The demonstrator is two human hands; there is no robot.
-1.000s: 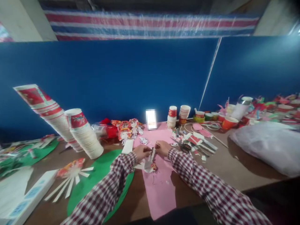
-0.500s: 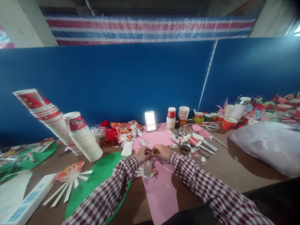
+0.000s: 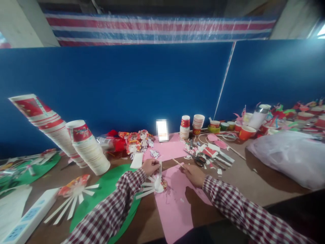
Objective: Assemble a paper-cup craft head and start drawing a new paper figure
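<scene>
A cut paper cup [image 3: 158, 185] lies on the pink paper [image 3: 175, 210], its white strips fanned to the left and one strip standing up toward the back. My left hand [image 3: 150, 166] pinches the end of that upright strip. To the right, my right hand [image 3: 195, 175] is closed around a thin wooden stick [image 3: 178, 163], whose tip points back and left, apart from the cup. Behind the hands, a small white paper cutout [image 3: 154, 154] rests on more pink paper. Another cut cup with spread strips [image 3: 76, 191] lies on the left by the green sheet [image 3: 101, 196].
Tall stacks of paper cups [image 3: 93, 156] lean at the left beside a white power strip [image 3: 31, 215]. Scissors [image 3: 200, 160], a knife and paper scraps lie right of the hands. A bulging plastic bag [image 3: 289, 157] sits farther right. A blue partition [image 3: 142, 81] stands behind.
My hands were together over the cup strip. My right hand has drawn away to the right with the stick, while my left hand stays at the strip.
</scene>
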